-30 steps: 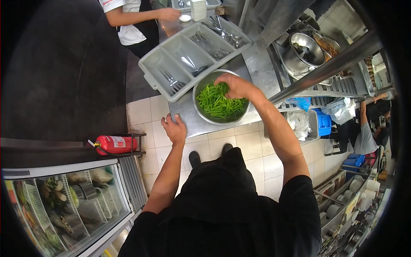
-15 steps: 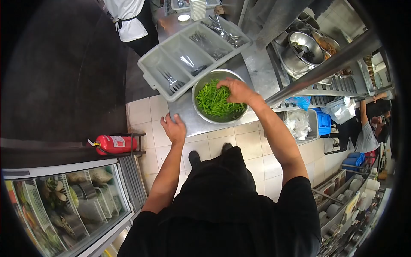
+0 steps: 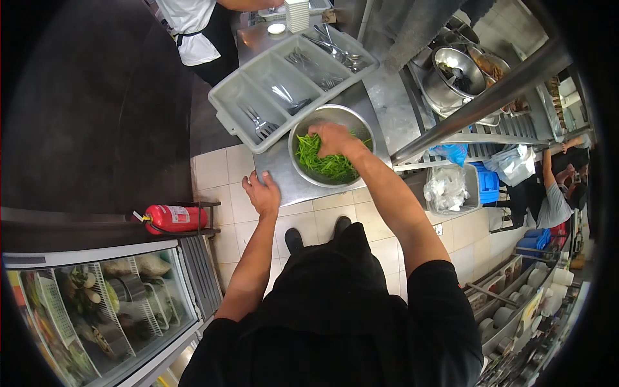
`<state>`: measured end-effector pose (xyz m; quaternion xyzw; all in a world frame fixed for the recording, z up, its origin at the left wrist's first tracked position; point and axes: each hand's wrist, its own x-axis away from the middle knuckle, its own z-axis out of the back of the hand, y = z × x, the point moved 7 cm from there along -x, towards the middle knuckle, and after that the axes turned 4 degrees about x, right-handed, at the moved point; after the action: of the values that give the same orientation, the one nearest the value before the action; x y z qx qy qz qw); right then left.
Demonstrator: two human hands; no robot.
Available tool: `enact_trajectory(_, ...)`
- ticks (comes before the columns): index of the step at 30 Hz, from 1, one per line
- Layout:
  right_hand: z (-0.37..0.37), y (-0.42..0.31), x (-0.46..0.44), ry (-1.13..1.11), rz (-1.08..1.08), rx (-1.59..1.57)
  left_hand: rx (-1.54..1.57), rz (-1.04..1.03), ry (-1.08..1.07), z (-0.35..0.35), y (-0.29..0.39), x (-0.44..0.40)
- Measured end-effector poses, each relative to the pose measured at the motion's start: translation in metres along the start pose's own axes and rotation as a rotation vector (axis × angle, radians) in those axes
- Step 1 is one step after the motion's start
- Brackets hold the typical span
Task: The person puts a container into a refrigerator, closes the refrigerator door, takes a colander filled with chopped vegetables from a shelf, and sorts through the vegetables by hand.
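Observation:
A round metal bowl [image 3: 353,116] stands on the steel counter [image 3: 290,184], holding a heap of bright green, thin cut stalks [image 3: 330,169]. My right hand [image 3: 332,138] is down inside the bowl, its fingers curled into the stalks; the fingertips are partly buried. My left hand [image 3: 263,192] rests at the counter's near left edge, fingers apart and holding nothing. Just beyond the bowl lies a grey cutlery tray [image 3: 222,97] with forks [image 3: 261,122] and spoons in its compartments.
On the left are a red fire extinguisher [image 3: 174,219] and a glass-topped fridge [image 3: 106,309]. A metal rail [image 3: 477,106] crosses at right, near steel pots [image 3: 454,71] and a bin of plastic bags [image 3: 447,189]. A person in a white top [image 3: 193,32] stands across the counter; others are far right.
My right hand has moved left and deeper across the bowl, shifting the green stalks toward the near side. My left hand stays put. The person across the counter now shows a forearm reaching out.

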<state>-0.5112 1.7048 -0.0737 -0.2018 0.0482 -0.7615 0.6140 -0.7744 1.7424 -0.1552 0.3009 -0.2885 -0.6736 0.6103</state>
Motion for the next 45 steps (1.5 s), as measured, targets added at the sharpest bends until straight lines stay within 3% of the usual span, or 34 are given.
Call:
enact_trajectory(2, 0.004, 0.002, -0.004, 0.052, 0.135, -0.037, 0.002, 0.006, 0.007, 0.002, 0.002, -0.002)
enact_trajectory(6, 0.043, -0.004, 0.017, -0.059, 0.127, -0.14, 0.014, 0.028, -0.023, 0.0, 0.002, -0.001)
enact_trajectory(8, 0.056, -0.006, 0.022, -0.03, 0.229, -0.145, 0.011, 0.034, -0.027, 0.0, 0.001, -0.001)
enact_trajectory(12, 0.073, -0.006, 0.035, -0.085, 0.188, -0.173, -0.001, 0.022, -0.019, 0.0, 0.001, -0.002)
enact_trajectory(17, 0.073, 0.002, 0.056, 0.028, 0.186, -0.125, -0.004, 0.017, -0.011, 0.0, 0.002, -0.002)
enact_trajectory(20, 0.031, 0.014, 0.062, -0.062, 0.059, 0.064, -0.01, 0.021, 0.001, 0.002, 0.003, -0.001)
enact_trajectory(22, -0.002, 0.025, 0.058, 0.026, 0.075, 0.093, -0.01, 0.019, 0.001, 0.001, 0.005, -0.001)
enact_trajectory(23, -0.001, 0.021, 0.059, 0.115, 0.092, 0.121, -0.01, 0.017, 0.002, 0.001, 0.005, -0.001)
enact_trajectory(28, 0.006, 0.033, 0.049, 0.064, 0.017, 0.039, -0.015, 0.007, -0.007, 0.001, 0.004, -0.002)
enact_trajectory(33, 0.041, 0.02, 0.054, 0.146, 0.252, -0.037, -0.021, 0.008, -0.007, 0.0, 0.001, -0.002)
enact_trajectory(40, 0.045, 0.018, 0.052, 0.111, 0.311, -0.188, -0.02, 0.016, -0.017, -0.001, -0.001, -0.003)
enact_trajectory(45, 0.047, 0.019, 0.059, 0.023, 0.22, -0.156, -0.016, 0.027, -0.022, 0.0, 0.003, -0.003)
